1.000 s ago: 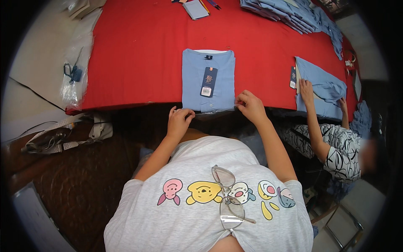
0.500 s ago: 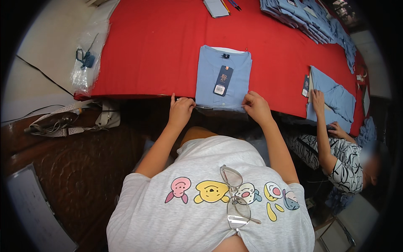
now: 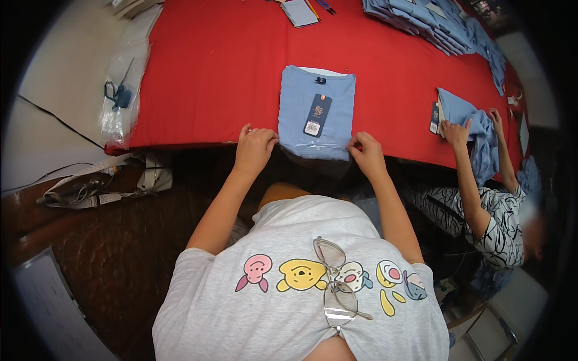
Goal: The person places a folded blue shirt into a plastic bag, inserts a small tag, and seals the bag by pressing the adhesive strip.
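A folded light blue shirt (image 3: 334,111) lies at the near edge of the red-covered table, its neckline away from me. On its front rests a dark hang tag (image 3: 317,114) with a white label. A clear plastic bag (image 3: 307,146) covers the shirt's near end and hangs slightly over the table edge. My left hand (image 3: 256,148) pinches the bag's left side at the shirt's near left corner. At the opposite corner, my right hand (image 3: 366,151) pinches the bag's right side with thumb and fingers.
To the right, a co-worker's hands (image 3: 456,131) handle another blue shirt (image 3: 481,129). A pile of blue shirts (image 3: 421,27) lies far right. Scissors (image 3: 118,93) rest on clear plastic bags (image 3: 114,123) at left. A notebook (image 3: 299,13) lies at the far edge.
The bag's edge has moved a little farther up over the shirt's near end, both hands still pinching its sides. The co-worker has lifted and gathered part of their shirt.
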Tool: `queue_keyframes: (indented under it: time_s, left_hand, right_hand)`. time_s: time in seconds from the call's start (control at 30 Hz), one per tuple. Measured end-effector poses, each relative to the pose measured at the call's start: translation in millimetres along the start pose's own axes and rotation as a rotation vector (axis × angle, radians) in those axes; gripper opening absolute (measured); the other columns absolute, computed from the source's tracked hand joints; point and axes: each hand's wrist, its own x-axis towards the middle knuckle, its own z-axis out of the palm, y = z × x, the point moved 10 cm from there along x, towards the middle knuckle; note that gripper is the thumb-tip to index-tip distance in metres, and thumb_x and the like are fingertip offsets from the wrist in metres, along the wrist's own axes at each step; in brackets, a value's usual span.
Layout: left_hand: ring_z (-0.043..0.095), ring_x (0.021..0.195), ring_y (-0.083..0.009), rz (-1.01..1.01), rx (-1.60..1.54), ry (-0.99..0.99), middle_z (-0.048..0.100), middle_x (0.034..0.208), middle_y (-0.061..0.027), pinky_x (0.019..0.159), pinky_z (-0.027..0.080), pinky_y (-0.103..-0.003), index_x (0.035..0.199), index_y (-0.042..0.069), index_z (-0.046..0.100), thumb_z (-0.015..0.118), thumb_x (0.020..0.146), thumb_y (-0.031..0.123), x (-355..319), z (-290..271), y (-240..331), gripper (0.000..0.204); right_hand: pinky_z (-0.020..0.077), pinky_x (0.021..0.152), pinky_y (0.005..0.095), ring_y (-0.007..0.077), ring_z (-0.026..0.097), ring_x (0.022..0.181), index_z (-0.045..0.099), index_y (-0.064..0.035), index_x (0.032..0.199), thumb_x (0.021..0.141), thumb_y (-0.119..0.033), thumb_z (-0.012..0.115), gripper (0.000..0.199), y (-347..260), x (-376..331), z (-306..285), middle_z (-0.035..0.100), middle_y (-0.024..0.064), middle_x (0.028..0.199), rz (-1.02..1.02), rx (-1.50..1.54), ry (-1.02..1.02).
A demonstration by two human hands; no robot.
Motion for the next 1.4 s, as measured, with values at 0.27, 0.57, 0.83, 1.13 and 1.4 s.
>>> queue_keyframes:
  time_s: [0.27, 0.57, 0.83, 1.13, 1.4]
  left_hand:
    - [0.073, 0.091, -0.032, 0.08, 0.082, -0.07, 0.076, 0.088, -0.0097, 0.115, 0.045, -0.054, 0.088, 0.007, 0.076, 0.078, 0.091, 0.012, 3.4, -10.6, 2.4, 0.006]
    - [0.07, 0.099, -0.0352, 0.117, 0.026, -0.034, 0.074, 0.099, -0.013, 0.108, 0.048, -0.053, 0.093, 0.005, 0.074, 0.076, 0.092, 0.01, 16.8, 9.8, 6.1, 0.006]
    - [0.068, 0.108, -0.0337, 0.211, 0.0, 0.029, 0.069, 0.113, -0.0122, 0.105, 0.05, -0.049, 0.101, 0.002, 0.07, 0.072, 0.092, 0.006, 3.2, 11.4, 5.1, 0.01]
    - [0.058, 0.138, -0.0378, 0.262, 0.012, -0.023, 0.059, 0.149, -0.0158, 0.119, 0.045, -0.054, 0.112, 0.003, 0.064, 0.075, 0.092, 0.007, 17.7, 1.2, 41.8, 0.023]
    - [0.041, 0.158, -0.0359, 0.275, -0.091, -0.001, 0.048, 0.164, -0.0166, 0.13, 0.031, -0.061, 0.111, 0.004, 0.061, 0.07, 0.104, 0.015, 8.7, 59.0, 37.2, 0.016]
  right_hand:
    - [0.053, 0.075, 0.0384, 0.0274, 0.067, 0.082, 0.069, -0.0001, 0.09, 0.085, -0.001, 0.077, 0.01, -4.1, -16.6, -0.8, 0.067, 0.0125, 0.091, 0.008, 0.038, 0.045]
    - [0.0544, 0.076, 0.0332, 0.0209, 0.068, 0.081, 0.07, 0.0023, 0.096, 0.092, 0.0, 0.076, 0.008, 0.8, -33.3, -9.2, 0.069, 0.0102, 0.091, 0.029, 0.074, 0.214]
    - [0.0551, 0.074, 0.0433, 0.0326, 0.07, 0.084, 0.07, -0.0053, 0.097, 0.093, -0.012, 0.077, 0.011, -37.5, -23.2, -27.7, 0.069, 0.0108, 0.095, -0.078, -0.196, 0.182]
    - [0.0558, 0.076, 0.0441, 0.0331, 0.069, 0.088, 0.071, -0.0049, 0.093, 0.089, -0.01, 0.076, 0.009, -31.7, -15.3, -25.8, 0.07, 0.0104, 0.095, -0.059, -0.33, -0.024]
    - [0.0582, 0.082, 0.0436, 0.0324, 0.071, 0.092, 0.072, -0.0086, 0.109, 0.082, -0.015, 0.085, 0.03, -51.4, -31.4, -40.2, 0.07, 0.0079, 0.104, 0.091, 0.211, 0.062]
